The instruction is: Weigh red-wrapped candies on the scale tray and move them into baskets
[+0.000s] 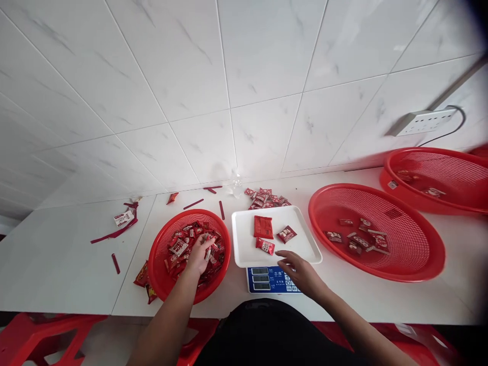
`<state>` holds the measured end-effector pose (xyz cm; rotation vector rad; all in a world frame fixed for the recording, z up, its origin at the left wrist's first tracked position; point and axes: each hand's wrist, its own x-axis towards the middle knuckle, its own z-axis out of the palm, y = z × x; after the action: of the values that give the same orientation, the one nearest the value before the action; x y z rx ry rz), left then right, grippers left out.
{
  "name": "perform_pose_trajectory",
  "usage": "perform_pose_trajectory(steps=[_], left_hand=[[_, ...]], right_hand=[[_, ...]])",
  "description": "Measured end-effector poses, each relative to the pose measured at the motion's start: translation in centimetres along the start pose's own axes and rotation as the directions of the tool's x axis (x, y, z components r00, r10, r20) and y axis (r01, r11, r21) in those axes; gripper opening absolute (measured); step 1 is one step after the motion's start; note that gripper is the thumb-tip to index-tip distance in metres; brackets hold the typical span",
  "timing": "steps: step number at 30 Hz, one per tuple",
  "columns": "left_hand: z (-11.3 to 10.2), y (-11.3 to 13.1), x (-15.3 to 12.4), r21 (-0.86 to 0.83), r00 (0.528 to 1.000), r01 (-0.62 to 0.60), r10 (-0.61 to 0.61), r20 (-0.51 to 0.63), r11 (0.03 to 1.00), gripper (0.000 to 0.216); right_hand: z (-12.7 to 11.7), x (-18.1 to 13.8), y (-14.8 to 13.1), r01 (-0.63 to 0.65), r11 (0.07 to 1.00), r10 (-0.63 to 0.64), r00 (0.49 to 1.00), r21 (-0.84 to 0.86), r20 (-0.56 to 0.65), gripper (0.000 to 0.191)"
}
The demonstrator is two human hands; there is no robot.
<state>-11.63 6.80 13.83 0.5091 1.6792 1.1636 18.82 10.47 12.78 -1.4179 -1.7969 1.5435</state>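
Observation:
My left hand (pixel 199 255) reaches into a round red basket (pixel 155 277) full of small red snack packets (pixel 178 247). Its fingers are closed around a small red-and-white packet (pixel 208 252), partly hidden by the hand. Over the front right of a white tray (pixel 238 254), my right hand (pixel 301 273) hovers with fingers apart and nothing in them. Three things lie in the tray: a flat red wrapper-like piece (pixel 263 226), a red-and-white packet (pixel 265 246) close to my right fingertips, and a dark red packet (pixel 286 234). The tray rests on a blue-fronted scale (pixel 261 279).
A large red basket (pixel 419 269) with several packets stands right of the tray, another red basket (pixel 392 198) behind it. Behind the tray lies a heap of red packets (pixel 263 197) beside a clear bottle (pixel 236 183). Red strips (pixel 115 263) and ribbon (pixel 114 234) lie leftward.

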Motion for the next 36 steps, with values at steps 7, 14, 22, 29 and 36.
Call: perform_pose_trajectory(steps=[7,14,22,29,36], left_hand=[[10.2,-0.4,-3.9,-0.219,0.971,0.023,0.030,0.238,0.976,0.036],[13.0,-0.9,-3.7,-0.161,0.958,0.009,0.038,0.286,0.987,0.036],[12.1,-0.5,-1.4,-0.014,0.965,0.060,-0.054,0.256,0.998,0.043],[10.4,-1.7,-1.8,0.001,0.975,0.117,-0.115,0.191,0.993,0.033],[11.1,-1.6,-4.0,-0.174,0.917,0.217,-0.140,0.374,0.960,0.039]], right_hand=[[3.5,0.1,-2.6,-0.079,0.953,0.011,0.973,0.292,0.229,0.055],[1.5,0.1,-0.7,-0.156,0.932,0.133,0.987,0.328,0.091,0.049],[-2.1,1.2,1.6,-0.276,0.948,0.289,0.955,0.160,-0.064,0.055],[-1.5,1.5,2.0,-0.247,0.969,0.246,0.967,-0.009,-0.065,0.039],[1.1,0.8,-0.1,-0.178,0.976,0.148,0.966,0.127,0.211,0.045]])
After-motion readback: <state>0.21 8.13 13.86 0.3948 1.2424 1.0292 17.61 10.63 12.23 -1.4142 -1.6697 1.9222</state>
